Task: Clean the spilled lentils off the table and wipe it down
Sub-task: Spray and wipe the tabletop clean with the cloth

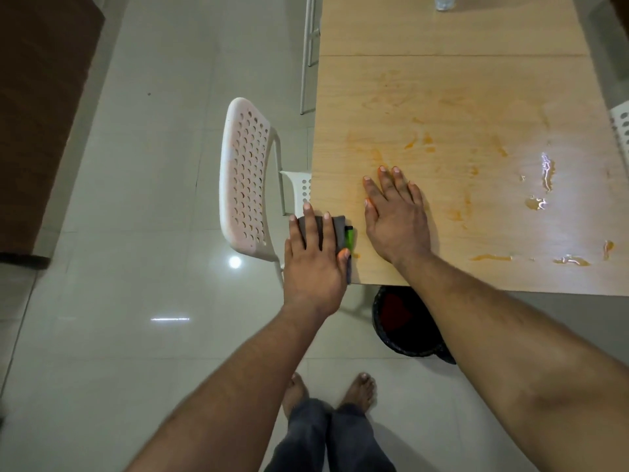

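Orange lentil smears [452, 212] streak the wooden table [476, 97], so press your flat left hand [315, 253] on the grey cloth [337, 229] at its near-left corner and sweep rightward, your right hand [396, 219] flat beside it.

Your widest open stretch is the wooden table [459, 97] surface in the upper middle of the frame, bare except for orange smears [422, 141] and wet puddles [544, 178] toward the right. At the top edge a clear bottle [444, 1] stands well apart from everything. Near the lower left corner of the tabletop, your left hand [315, 253] presses a grey cloth [337, 233] at the table's edge, and your right hand [394, 216] lies flat just beside it, leaving only a narrow gap. Left of the table, a white perforated chair [243, 178] stands close against the edge. Below the table's near edge, a dark bin [405, 321] sits on the floor.
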